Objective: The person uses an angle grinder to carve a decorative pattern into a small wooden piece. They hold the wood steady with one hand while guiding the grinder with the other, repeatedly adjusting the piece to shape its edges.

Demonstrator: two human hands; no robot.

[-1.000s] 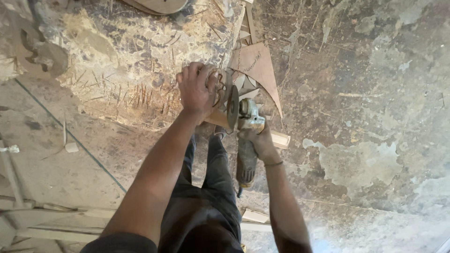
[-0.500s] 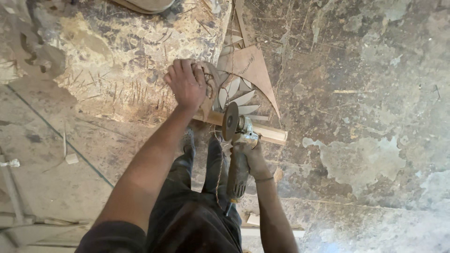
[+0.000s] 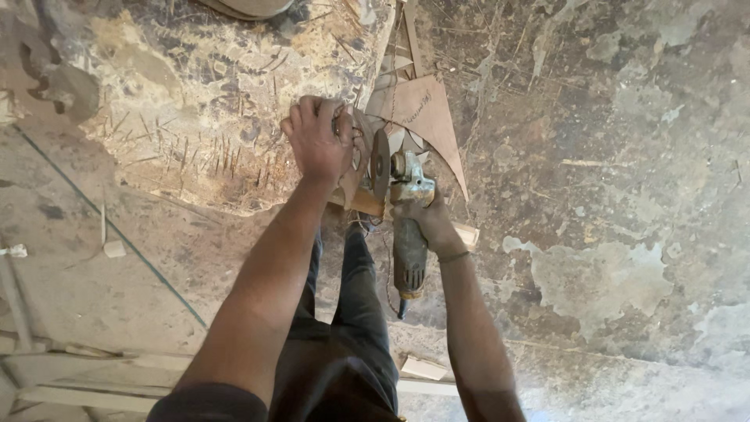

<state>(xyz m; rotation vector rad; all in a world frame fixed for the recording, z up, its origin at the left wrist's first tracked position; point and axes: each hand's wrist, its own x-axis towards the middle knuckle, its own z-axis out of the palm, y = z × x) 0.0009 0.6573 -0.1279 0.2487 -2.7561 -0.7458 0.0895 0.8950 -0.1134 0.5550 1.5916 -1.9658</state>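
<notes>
Near the centre of the frame, slightly above the middle, the right hand (image 3: 426, 219) is wrapped around the body of an angle grinder (image 3: 408, 234), fingers closed on the housing just behind the gear head; the grinder's handle runs down toward the lower centre, and its power cord leaves the tail end. The grinding disc (image 3: 380, 162) stands on edge, just to the left of the gear head. The left hand (image 3: 319, 139) lies immediately left of the disc, palm down, fingers curled and closed over the edge of a thin curved wooden piece (image 3: 350, 168), pressing it in place. A light wooden strip (image 3: 367, 205) passes under both hands and extends to the right, its end visible past the right wrist. A flat brown pointed template (image 3: 422, 117) lies just above the grinder, tapering down to the right. All of this rests on a stained, scored floor (image 3: 609, 156). The person's dark trousers (image 3: 344, 336) fill the lower centre. Pale wooden battens (image 3: 70, 375) lie in the lower left corner, and a small pale offcut (image 3: 114, 248) sits at the left.
</notes>
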